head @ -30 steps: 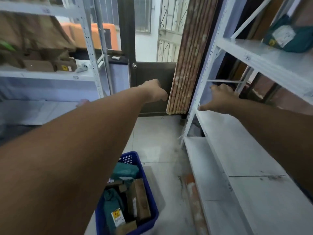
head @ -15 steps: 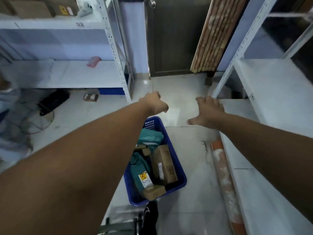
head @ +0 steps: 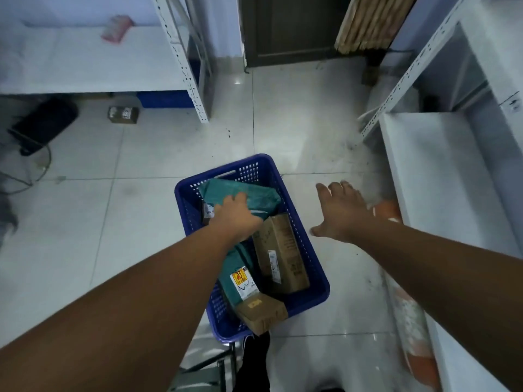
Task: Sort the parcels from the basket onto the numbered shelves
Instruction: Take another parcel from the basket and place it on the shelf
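A blue plastic basket (head: 318,281) stands on the tiled floor below me. Inside lie a teal parcel (head: 254,193) at the far end, a second teal parcel with a yellow label (head: 240,274), a long brown box (head: 283,250) and a small brown box (head: 261,309) at the near end. My left hand (head: 235,216) is down in the basket, fingers curled onto the far teal parcel. My right hand (head: 339,213) hovers with fingers spread just right of the basket, holding nothing.
White metal shelves stand on the right (head: 441,179) and at the back left (head: 85,60), the latter holding a pink item (head: 116,28). A small box (head: 123,114) and a black object (head: 42,125) lie on the floor. An orange roll (head: 410,321) lies along the right shelf.
My view tilted down from the shelves to the basket. My left hand dropped into the basket onto the far teal parcel. My right hand lowered and spread its fingers beside the basket.
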`<state>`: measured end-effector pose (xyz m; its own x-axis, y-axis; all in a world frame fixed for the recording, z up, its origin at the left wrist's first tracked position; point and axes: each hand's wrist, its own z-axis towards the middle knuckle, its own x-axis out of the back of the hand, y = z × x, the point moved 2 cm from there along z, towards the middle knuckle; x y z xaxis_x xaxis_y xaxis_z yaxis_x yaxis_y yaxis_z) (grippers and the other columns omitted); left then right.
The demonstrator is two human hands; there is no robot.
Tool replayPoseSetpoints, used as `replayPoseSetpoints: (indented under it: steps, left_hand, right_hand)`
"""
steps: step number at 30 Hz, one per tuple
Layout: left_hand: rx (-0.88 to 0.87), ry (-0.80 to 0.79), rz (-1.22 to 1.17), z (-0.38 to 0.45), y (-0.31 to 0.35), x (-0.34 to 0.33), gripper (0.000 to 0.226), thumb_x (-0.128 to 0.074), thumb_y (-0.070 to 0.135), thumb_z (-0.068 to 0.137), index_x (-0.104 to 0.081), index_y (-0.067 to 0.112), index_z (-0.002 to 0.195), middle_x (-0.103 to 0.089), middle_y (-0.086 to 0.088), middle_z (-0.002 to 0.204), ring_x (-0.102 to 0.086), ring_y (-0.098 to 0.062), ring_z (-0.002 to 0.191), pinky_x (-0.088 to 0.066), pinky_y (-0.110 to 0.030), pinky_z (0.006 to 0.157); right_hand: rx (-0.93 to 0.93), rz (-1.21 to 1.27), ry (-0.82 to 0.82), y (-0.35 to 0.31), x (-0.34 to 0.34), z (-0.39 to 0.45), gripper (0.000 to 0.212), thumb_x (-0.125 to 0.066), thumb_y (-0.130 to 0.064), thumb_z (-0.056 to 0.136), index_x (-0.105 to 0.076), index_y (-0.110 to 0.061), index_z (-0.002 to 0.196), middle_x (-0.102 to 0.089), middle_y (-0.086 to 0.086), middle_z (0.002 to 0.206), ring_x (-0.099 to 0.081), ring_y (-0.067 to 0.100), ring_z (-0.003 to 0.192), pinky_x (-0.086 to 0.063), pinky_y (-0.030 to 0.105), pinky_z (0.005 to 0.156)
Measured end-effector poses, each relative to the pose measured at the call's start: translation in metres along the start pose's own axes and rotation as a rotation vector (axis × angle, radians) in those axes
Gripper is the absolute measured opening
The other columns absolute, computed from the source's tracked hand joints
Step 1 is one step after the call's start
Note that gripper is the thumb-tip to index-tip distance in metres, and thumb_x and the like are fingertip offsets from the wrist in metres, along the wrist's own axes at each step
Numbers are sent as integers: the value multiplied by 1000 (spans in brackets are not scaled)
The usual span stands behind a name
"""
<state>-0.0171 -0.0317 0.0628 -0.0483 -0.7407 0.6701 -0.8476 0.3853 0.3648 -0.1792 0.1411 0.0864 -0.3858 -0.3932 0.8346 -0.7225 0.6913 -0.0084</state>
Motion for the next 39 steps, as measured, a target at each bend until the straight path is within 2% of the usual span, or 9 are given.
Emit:
replayPoseSetpoints:
  steps: [7, 12, 20, 23, 27, 30, 33, 35, 39]
  left_hand:
    - [39, -26, -73, 66, -61, -55, 85, -71, 37, 86, -30, 24, 160, -38, -15, 153, -36, -44, 140, -47, -58, 108]
    - [83, -46, -123, 97, -104, -98, 87, -71, 37, 88, -27, 22, 161, -34, -12, 157, -33, -43, 142, -42, -54, 111]
    - [128, -91, -131, 131, -154, -140, 90, -70, 34, 87, -24, 27, 163, -32, -9, 161, -32, -41, 144, -41, -56, 113]
    - [131, -105, -163, 135, -167, -151, 91, -71, 35, 86, -23, 27, 164, -31, -9, 163, -30, -40, 146, -41, -55, 113]
    - [145, -95, -186, 136, -185, -165, 92, -72, 36, 86, -23, 29, 163, -30, -6, 163, -29, -37, 148, -42, -53, 114]
    - [158, -105, -216, 135, -194, -170, 91, -73, 35, 86, -24, 30, 163, -30, -5, 164, -27, -36, 150, -41, -52, 115]
    - [157, -109, -231, 132, -201, -171, 90, -74, 37, 87, -25, 31, 163, -31, -6, 162, -29, -36, 149, -40, -51, 115]
    - [158, -100, -228, 130, -205, -171, 89, -73, 37, 87, -26, 31, 162, -32, -6, 161, -30, -36, 147, -42, -52, 115]
    - [166, -107, -234, 130, -205, -174, 90, -73, 37, 85, -26, 32, 162, -33, -5, 160, -32, -35, 147, -44, -51, 112]
  right_hand:
    - [48, -35, -46, -25, -68, 95, 117, -74, -62, 77, -7, -16, 161, -20, 19, 163, -11, 43, 153, -17, 55, 124]
    - [76, -21, -20, -53, -108, 156, 113, -72, -61, 78, -11, -13, 160, -30, 20, 155, -27, 42, 144, -27, 53, 119]
    - [110, 26, -38, -100, -156, 236, 120, -79, -48, 77, -2, -13, 162, -22, 17, 157, -28, 38, 140, -41, 51, 108]
    - [146, -67, 11, -116, -168, 260, 124, -80, -48, 75, 0, -11, 162, -22, 18, 159, -24, 40, 145, -37, 51, 114]
    - [120, -140, -29, -131, -181, 278, 130, -82, -51, 73, 7, -13, 162, -21, 20, 161, -23, 40, 148, -32, 54, 117]
    - [103, -238, -52, -140, -189, 280, 132, -82, -46, 73, 10, -15, 161, -18, 21, 162, -22, 43, 148, -30, 59, 117]
    - [62, -236, -59, -148, -194, 281, 126, -84, -39, 75, 4, -10, 161, -22, 17, 157, -28, 45, 143, -30, 63, 115]
    - [59, -266, -62, -152, -199, 281, 115, -83, -32, 77, -7, -7, 159, -26, 17, 151, -33, 46, 138, -33, 65, 113]
    - [113, -348, -24, -150, -201, 271, 96, -81, -18, 77, -23, -3, 152, -39, 20, 144, -46, 44, 128, -47, 56, 103]
